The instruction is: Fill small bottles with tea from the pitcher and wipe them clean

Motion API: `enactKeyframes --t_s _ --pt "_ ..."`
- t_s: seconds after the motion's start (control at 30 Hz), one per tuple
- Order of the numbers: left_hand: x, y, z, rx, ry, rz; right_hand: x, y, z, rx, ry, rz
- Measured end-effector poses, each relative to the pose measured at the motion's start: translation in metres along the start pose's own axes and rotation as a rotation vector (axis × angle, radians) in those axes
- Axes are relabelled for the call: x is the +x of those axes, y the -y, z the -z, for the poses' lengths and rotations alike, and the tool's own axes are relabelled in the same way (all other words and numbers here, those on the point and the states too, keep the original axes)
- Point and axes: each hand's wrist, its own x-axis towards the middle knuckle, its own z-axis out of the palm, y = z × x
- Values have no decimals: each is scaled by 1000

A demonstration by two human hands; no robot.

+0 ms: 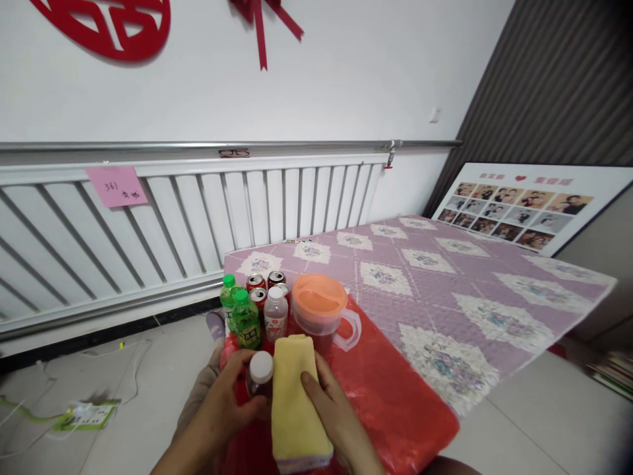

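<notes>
My left hand [232,392] is closed around a dark bottle with a white cap [261,367]. Right beside that bottle, a folded yellow cloth [297,396] is gripped by my right hand [333,402], with the thumb on top and the fingers along its side. Just beyond my hands stand two green-capped bottles [246,323], a white-capped pink bottle [275,315] and several drink cans [258,298]. To their right is a clear pitcher with an orange lid [319,300], its handle pointing right. All of these are on red plastic sheeting [390,389].
The sheeting lies partly over a purple floral bedspread [376,247]. A white radiator [277,204] with a pink note [117,186] runs along the wall. A photo board [524,204] leans at the far right. A power strip [86,415] and cables lie on the floor at left.
</notes>
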Motion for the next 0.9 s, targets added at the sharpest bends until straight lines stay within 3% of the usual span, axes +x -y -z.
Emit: enactKeyframes --t_s 0.27,0.43,0.53,0.63,0.77,0.9 --pt "5 20 17 -302 196 34 0 -22 16 -392 -7 1" --pt "4 19 12 -236 169 21 0 -25 20 -582 -78 54" --pt "0 12 1 -157 -1 1 0 -16 21 -518 -162 35" --pt "-4 -2 -10 -16 -161 25 -3 -1 20 -312 -170 47" --pt "-5 -22 -14 137 -175 59 -5 16 10 -75 -79 27" --pt "-1 -21 -13 110 -138 30 -1 18 -2 -3 -27 -23"
